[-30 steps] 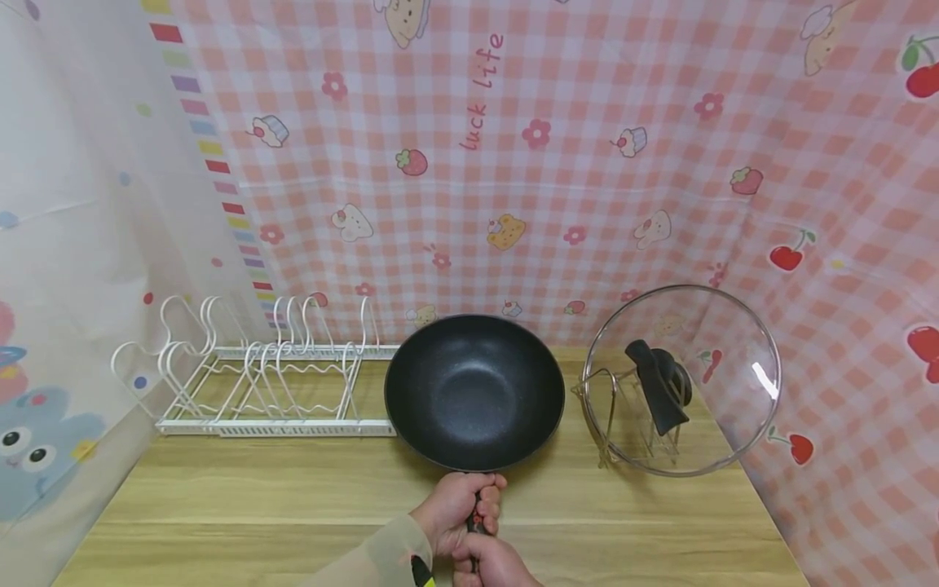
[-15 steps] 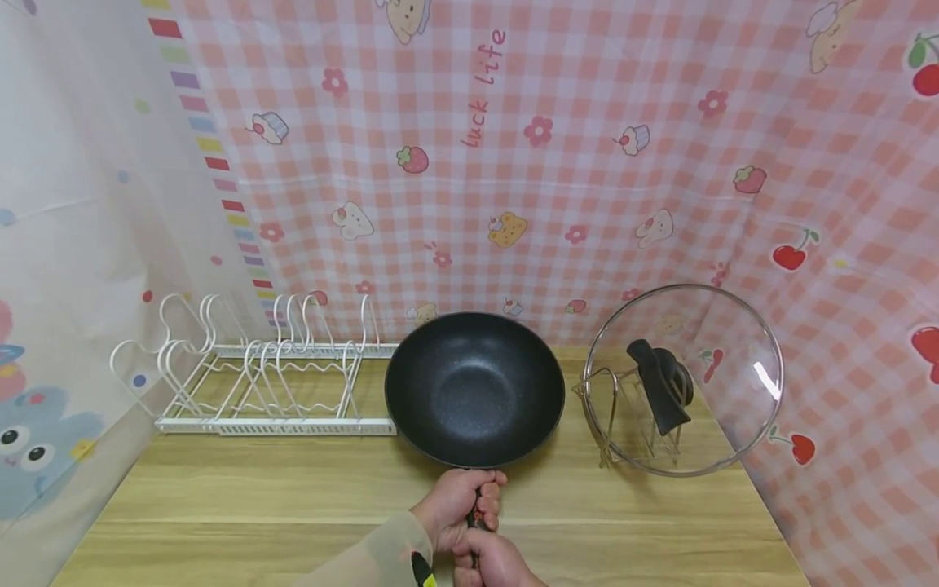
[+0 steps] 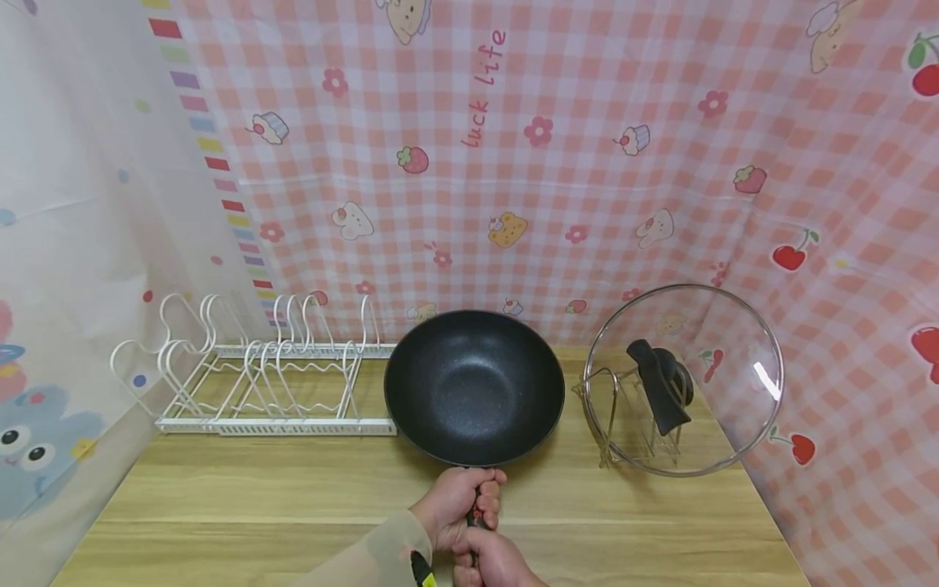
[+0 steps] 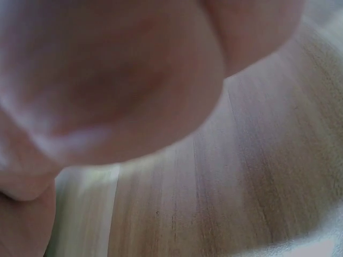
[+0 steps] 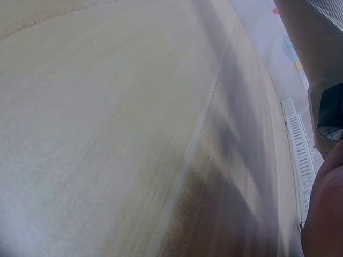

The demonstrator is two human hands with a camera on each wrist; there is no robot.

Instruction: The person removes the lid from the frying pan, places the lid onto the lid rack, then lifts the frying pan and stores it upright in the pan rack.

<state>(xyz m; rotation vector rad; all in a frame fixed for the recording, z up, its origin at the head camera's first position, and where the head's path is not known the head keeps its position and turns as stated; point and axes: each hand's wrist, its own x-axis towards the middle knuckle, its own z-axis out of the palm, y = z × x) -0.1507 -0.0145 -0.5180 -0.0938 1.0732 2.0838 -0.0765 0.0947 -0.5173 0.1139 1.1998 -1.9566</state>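
Note:
A black wok (image 3: 475, 399) faces up in the middle of the head view, over the wooden table (image 3: 242, 497). Its dark handle (image 3: 477, 518) points toward the person. My left hand (image 3: 456, 504) grips the handle close to the pan, fingers curled round it. Just below, my right hand (image 3: 495, 562) holds the handle's near end. In the left wrist view, blurred fingers (image 4: 128, 85) fill the upper left and hide the handle. The right wrist view has mostly tabletop, with part of a hand (image 5: 327, 209) at the right edge.
Left of the wok stands a white wire rack (image 3: 308, 427), its end right at the wok's rim. To the right, a glass lid (image 3: 741, 391) with a black knob leans upright in a metal stand (image 3: 610, 408). A pink checked cloth (image 3: 455, 196) hangs behind.
The wok has shifted very slightly up in the head view, away from the person. Both hands keep their grip on its handle; the rack and lid stay put.

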